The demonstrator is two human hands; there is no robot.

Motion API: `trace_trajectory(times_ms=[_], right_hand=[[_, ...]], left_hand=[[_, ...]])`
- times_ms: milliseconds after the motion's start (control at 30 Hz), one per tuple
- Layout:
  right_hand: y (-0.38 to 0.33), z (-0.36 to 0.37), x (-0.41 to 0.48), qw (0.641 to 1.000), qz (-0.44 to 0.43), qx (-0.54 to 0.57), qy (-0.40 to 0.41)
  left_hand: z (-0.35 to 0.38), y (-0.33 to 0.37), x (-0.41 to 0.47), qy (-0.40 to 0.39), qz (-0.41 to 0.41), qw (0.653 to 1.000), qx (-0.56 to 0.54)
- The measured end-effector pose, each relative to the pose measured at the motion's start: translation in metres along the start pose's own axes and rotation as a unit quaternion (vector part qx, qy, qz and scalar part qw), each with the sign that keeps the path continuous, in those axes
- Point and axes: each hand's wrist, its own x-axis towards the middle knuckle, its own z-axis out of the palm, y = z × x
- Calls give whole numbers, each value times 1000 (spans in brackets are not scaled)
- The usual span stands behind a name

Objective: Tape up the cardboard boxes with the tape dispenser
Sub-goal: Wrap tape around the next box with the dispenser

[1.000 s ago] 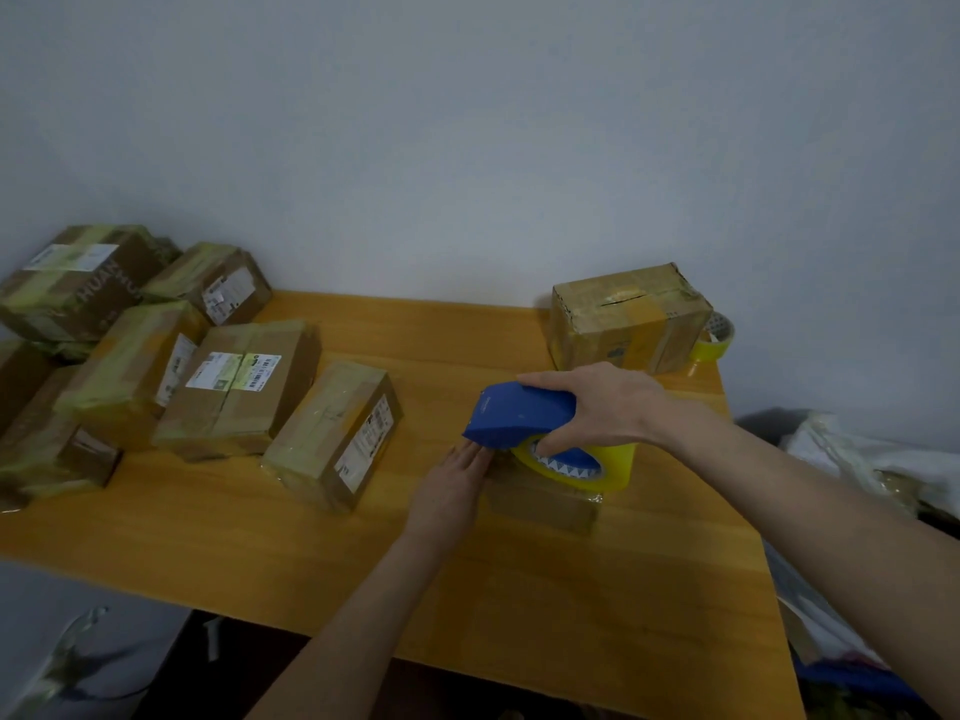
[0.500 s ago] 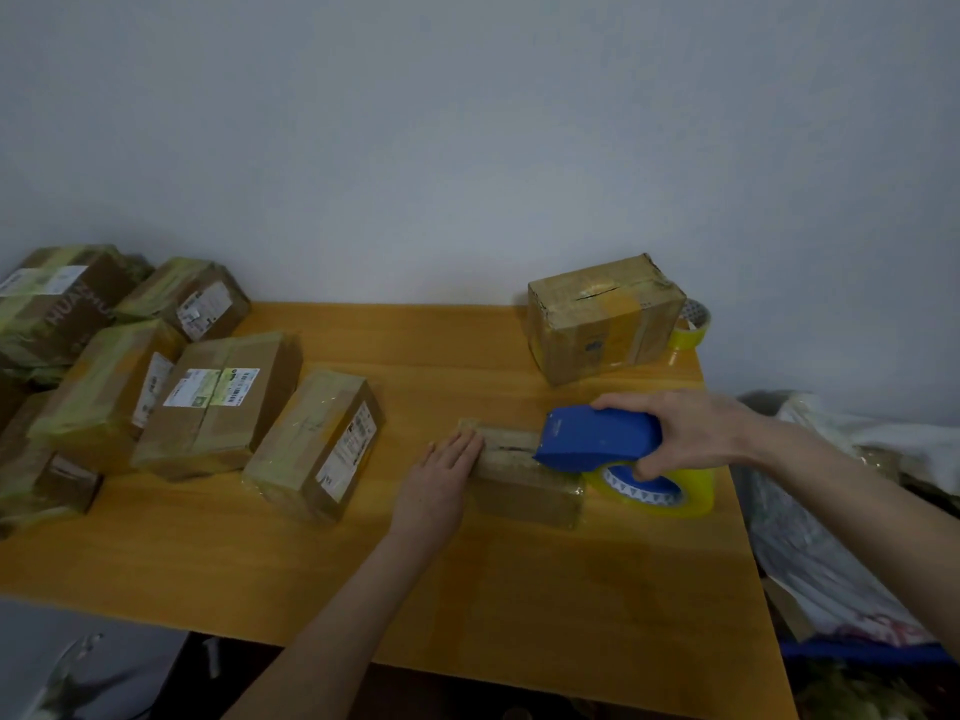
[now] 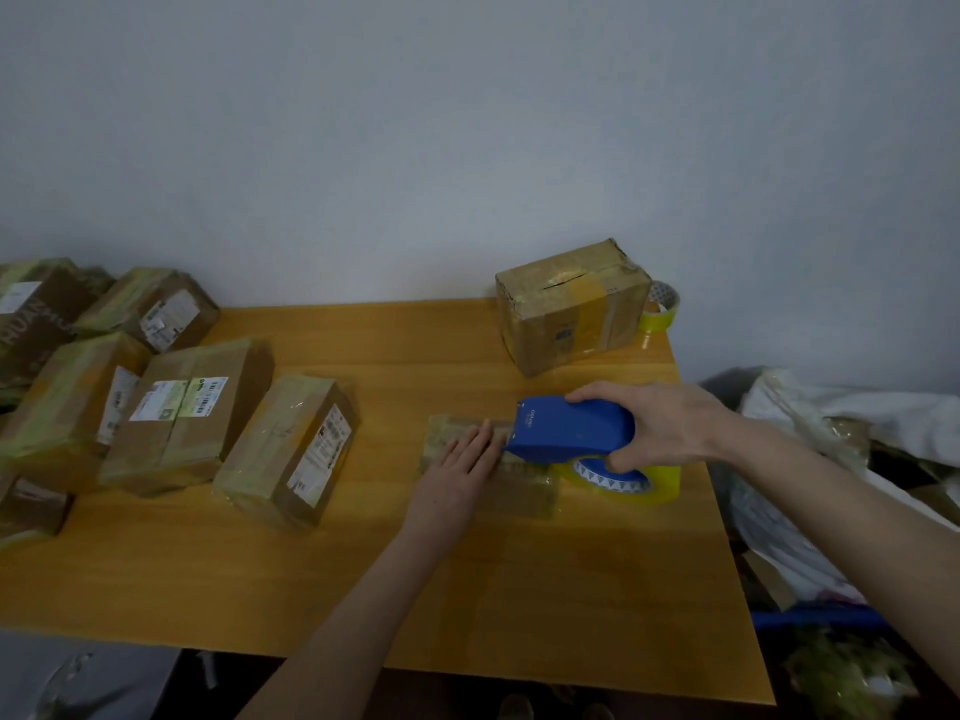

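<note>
The left hand [image 3: 457, 470] has slid onto the small box [image 3: 519, 493], fingers flat to pin it to the counter [image 3: 415, 589] while the right hand [image 3: 660, 428] grips the tape dispenser [image 3: 571, 431] over it.

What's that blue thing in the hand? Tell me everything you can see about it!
It is a blue tape dispenser, smooth and plastic-looking, with tiny white lettering near its front. A roll of yellowish tape with a blue-and-white core sits under its rear. The right hand grips it from above. Its front end lies on a small flat box, beside the fingers of the left hand, which presses the box.
</note>
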Motion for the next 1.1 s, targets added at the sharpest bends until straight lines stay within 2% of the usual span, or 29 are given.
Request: trace_trajectory(times_ms=[267,367,500,700,867,1100], right_hand=[[50,18,-30,994,27,104,-22],[56,29,-30,995,32,91,-36],[53,46,-21,998,22,9,-50],[50,59,-15,999,15,42,12],[64,60,-26,994,19,111,4],[79,62,-38,992,31,119,-17]], left_hand=[[0,-2,2,-1,7,1000,-20],[-4,4,0,7,-8,1000,-24],[-9,26,6,-5,-45,999,-8],[-1,45,21,-9,7,1000,-3],[0,35,18,12,36,998,-56],[1,34,19,15,44,995,-93]])
